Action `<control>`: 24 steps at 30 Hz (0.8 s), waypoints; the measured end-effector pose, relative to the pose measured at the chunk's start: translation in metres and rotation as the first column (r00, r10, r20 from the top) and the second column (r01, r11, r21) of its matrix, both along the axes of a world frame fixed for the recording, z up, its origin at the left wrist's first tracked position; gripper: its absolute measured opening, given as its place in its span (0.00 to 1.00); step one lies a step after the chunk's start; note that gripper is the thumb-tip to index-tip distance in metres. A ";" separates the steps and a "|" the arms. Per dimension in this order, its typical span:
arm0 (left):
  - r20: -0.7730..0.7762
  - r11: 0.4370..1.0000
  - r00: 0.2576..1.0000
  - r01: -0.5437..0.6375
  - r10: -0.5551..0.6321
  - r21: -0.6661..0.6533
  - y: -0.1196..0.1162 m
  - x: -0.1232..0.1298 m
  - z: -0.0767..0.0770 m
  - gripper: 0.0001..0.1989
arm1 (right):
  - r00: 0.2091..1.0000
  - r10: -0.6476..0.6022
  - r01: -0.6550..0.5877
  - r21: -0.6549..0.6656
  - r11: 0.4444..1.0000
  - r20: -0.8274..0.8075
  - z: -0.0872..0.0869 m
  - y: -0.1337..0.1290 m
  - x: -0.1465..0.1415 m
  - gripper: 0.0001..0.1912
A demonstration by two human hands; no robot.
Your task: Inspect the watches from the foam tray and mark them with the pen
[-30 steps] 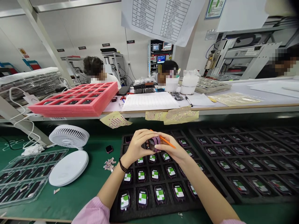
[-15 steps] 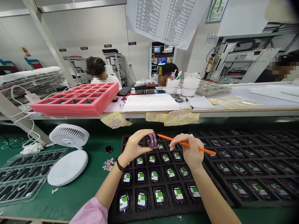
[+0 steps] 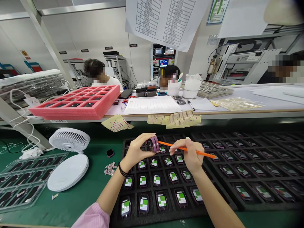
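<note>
Above a black foam tray (image 3: 175, 212), the left hand (image 3: 139, 150) pinches a purple smartwatch (image 3: 153, 144) between thumb and fingertips, with the watch's side turned toward the right hand (image 3: 190, 155). That hand grips an orange stick (image 3: 187, 149) like a pen, and the stick's tip sits just beside the watch, though any contact is hard to tell. A firm pinch on the watch and a light, steady hold on the stick suit such close work. Rows of watches (image 3: 156, 180) lie just below the hands, leaving little room underneath. At nine o'clock, a green mat (image 3: 78, 202) offers more space beyond the tray's edge, while a second foam tray (image 3: 251, 207) fills three o'clock.
</note>
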State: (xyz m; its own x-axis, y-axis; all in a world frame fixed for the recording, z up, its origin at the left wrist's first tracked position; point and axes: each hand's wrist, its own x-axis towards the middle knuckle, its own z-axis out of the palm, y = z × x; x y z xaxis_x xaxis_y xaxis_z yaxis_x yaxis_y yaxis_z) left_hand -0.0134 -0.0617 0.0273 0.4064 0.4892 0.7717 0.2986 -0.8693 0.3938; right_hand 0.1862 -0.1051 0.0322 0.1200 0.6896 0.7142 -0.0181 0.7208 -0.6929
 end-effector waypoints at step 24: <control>-0.049 1.000 0.999 0.004 -0.003 0.010 -0.003 0.001 0.003 0.25 | 0.997 0.062 -0.063 0.043 0.997 0.041 0.000 -0.006 -0.003 0.23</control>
